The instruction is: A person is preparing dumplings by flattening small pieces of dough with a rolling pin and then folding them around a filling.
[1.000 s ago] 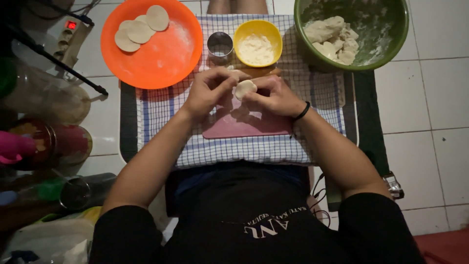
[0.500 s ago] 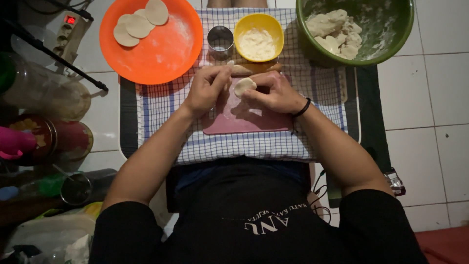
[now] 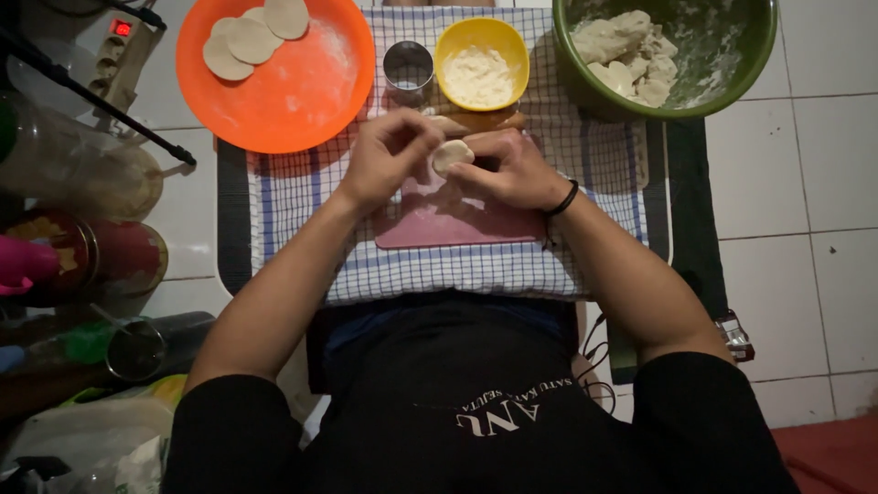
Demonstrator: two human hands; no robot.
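Orange plate (image 3: 302,91) at 10 o'clock, three dough discs (image 3: 251,37) on its far-left part. Left hand (image 3: 389,155) and right hand (image 3: 508,169) meet over the pink board (image 3: 457,224), fingers of both pinched on a small dough piece (image 3: 452,155) (held above the board, centre). Metal ring cutter (image 3: 408,69) and yellow bowl (image 3: 482,64) at 12, green dough bowl (image 3: 668,50) at 1.
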